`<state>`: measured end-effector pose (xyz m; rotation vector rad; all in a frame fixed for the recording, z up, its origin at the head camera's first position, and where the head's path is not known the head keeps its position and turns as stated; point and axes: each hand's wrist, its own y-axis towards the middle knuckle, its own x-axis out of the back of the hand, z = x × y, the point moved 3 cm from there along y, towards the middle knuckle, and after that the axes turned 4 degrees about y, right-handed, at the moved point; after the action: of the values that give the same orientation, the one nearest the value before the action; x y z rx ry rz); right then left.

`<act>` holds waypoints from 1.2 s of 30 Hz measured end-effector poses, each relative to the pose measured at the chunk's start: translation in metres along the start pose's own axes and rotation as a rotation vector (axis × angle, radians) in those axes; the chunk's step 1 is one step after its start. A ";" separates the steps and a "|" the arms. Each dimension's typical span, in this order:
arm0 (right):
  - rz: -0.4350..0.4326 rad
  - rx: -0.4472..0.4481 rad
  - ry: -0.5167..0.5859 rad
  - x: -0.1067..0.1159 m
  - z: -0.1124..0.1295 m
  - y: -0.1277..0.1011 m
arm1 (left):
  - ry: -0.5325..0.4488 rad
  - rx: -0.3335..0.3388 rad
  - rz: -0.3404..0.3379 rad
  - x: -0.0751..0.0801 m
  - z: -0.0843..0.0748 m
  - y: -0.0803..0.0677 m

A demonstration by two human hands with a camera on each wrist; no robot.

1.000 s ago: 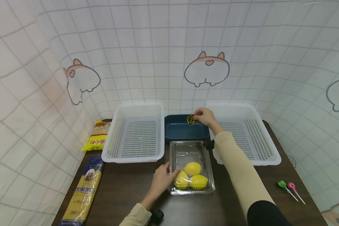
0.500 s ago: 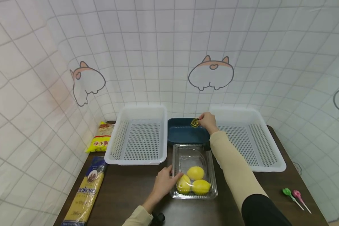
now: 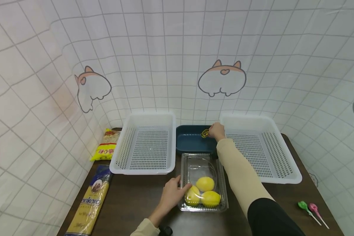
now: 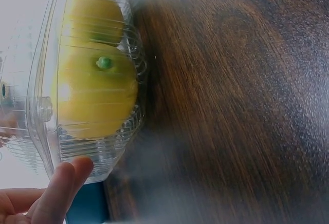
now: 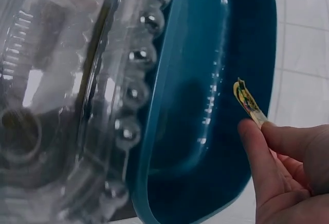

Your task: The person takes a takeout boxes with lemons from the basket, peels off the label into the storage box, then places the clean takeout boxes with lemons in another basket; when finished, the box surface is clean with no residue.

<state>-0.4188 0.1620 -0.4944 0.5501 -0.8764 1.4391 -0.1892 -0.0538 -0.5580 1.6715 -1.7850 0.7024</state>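
My right hand (image 3: 217, 131) pinches a small round black-and-yellow label (image 3: 205, 133) between thumb and forefinger, above the right part of a dark blue dish (image 3: 187, 140). Seen from the right wrist, the label (image 5: 248, 99) looks thin and slightly curled. In front of the dish lies a lidded clear plastic container (image 3: 196, 167) with three lemons (image 3: 210, 199) at its near end. My left hand (image 3: 170, 196) rests against the container's left side, its thumb on the lid. The left wrist view shows extended fingers (image 4: 59, 188) touching the container's corner.
White perforated baskets stand left (image 3: 148, 144) and right (image 3: 252, 147) of the dish. At the left lie a yellow bag (image 3: 105, 147) and a long blue-and-gold Ankara packet (image 3: 89, 203). Two lollipops, green (image 3: 303, 206) and pink (image 3: 313, 208), lie at the right. A grid-patterned curtain (image 3: 153, 49) surrounds the table.
My right hand has lowered slightly over the blue dish with the label still pinched. The left hand stays at the container. The head view has shifted a little, so everything appears lower.
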 end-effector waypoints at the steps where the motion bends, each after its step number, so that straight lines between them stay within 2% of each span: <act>1: 0.007 -0.008 0.009 -0.001 -0.001 0.001 | -0.002 0.002 0.002 -0.001 0.000 -0.001; 5: 0.034 -0.062 0.086 -0.002 -0.007 0.000 | -0.008 0.010 0.016 -0.005 0.000 -0.003; 16: 0.044 -0.140 0.147 -0.005 -0.011 0.006 | 0.006 0.013 0.010 -0.005 -0.001 -0.003; 19: 0.066 -0.120 0.053 -0.011 -0.015 0.017 | 0.010 0.008 0.004 -0.006 0.000 -0.004; 20: 0.064 -0.088 0.019 -0.015 -0.018 0.023 | 0.012 0.007 0.002 -0.006 0.000 -0.004; 24: 0.122 -0.038 -0.123 -0.021 -0.019 0.032 | 0.013 0.000 -0.006 -0.006 0.001 -0.004; 31: 0.161 0.034 -0.068 -0.014 0.001 0.012 | 0.016 -0.021 -0.024 0.001 0.001 -0.002; 36: 0.138 0.068 -0.024 -0.003 0.006 0.001 | 0.033 -0.023 -0.017 0.002 0.000 -0.003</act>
<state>-0.4204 0.1549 -0.4934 0.5674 -0.9010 1.5947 -0.1868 -0.0555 -0.5570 1.6488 -1.7474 0.6956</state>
